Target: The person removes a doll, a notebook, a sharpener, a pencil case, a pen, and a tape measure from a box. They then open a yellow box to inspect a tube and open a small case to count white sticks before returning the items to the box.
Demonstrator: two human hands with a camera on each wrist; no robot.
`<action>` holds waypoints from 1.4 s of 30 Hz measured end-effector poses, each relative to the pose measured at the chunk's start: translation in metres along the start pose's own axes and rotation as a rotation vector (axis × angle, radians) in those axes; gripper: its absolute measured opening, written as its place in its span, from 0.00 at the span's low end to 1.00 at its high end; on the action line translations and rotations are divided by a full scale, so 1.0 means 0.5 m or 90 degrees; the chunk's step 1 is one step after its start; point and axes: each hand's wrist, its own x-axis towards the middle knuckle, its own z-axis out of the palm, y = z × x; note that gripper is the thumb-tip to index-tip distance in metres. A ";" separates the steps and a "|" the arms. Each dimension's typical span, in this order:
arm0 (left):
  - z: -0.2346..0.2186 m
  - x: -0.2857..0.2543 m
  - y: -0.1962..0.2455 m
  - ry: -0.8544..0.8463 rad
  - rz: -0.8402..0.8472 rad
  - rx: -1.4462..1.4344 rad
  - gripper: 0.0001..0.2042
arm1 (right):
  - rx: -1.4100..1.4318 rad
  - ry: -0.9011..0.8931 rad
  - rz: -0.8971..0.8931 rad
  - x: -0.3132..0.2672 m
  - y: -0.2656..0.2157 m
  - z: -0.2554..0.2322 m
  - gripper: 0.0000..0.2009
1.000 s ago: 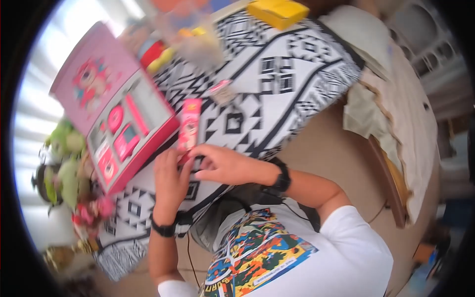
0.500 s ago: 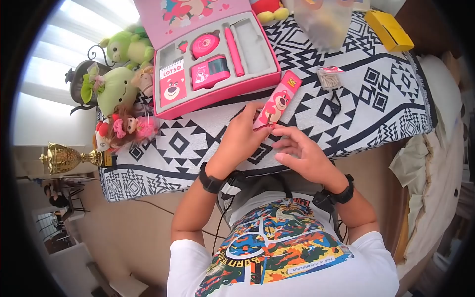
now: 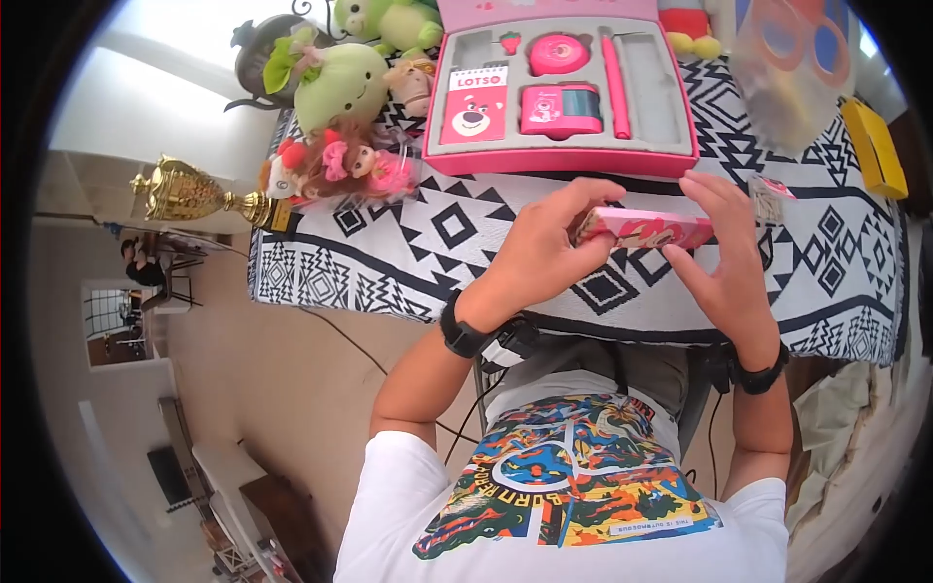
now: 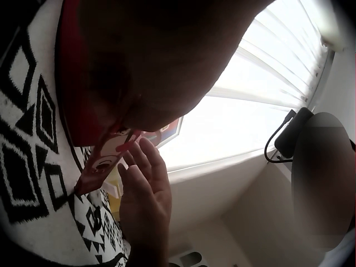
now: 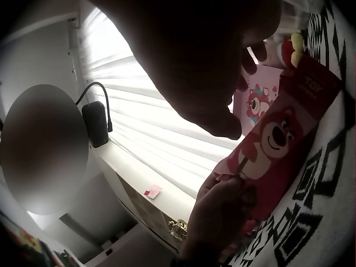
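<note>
A narrow pink box with a bear print (image 3: pixel 661 229) is held above the patterned cloth. My left hand (image 3: pixel 539 248) pinches its left end between thumb and fingers. Around the right end, my right hand (image 3: pixel 724 257) has its thumb and fingers spread; contact there is hard to tell. The right wrist view shows the box's bear face (image 5: pixel 278 133) and the left hand (image 5: pixel 219 211) gripping its lower end. In the left wrist view the right hand (image 4: pixel 146 194) has relaxed fingers beside the box (image 4: pixel 105 161).
Beyond the hands lies an open pink gift box (image 3: pixel 564 163) holding stationery. Plush toys (image 3: pixel 340 87), dolls (image 3: pixel 364 165) and a gold trophy (image 3: pixel 185 189) are at the left. A small packet (image 3: pixel 768 199), a clear bag (image 3: pixel 787 87) and a yellow box (image 3: pixel 875 151) are at the right.
The head view has turned, shifting the scene. The narrow box, earlier showing its broad printed face, is now tilted edge-on between the hands. The right hand's fingers have spread around its far end.
</note>
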 end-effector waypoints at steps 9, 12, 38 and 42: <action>-0.018 0.045 -0.003 0.113 0.122 -0.347 0.16 | 0.551 -0.228 0.248 0.057 -0.005 0.091 0.13; -0.010 0.046 -0.025 0.083 0.067 -0.329 0.14 | 0.790 -0.218 0.301 0.065 -0.002 0.124 0.12; -0.054 0.075 -0.076 -0.364 -0.267 -0.195 0.14 | 0.554 -0.375 0.346 0.069 0.085 0.111 0.09; -0.046 0.072 -0.086 -0.347 -0.248 -0.207 0.15 | 0.573 -0.357 0.346 0.060 0.097 0.123 0.09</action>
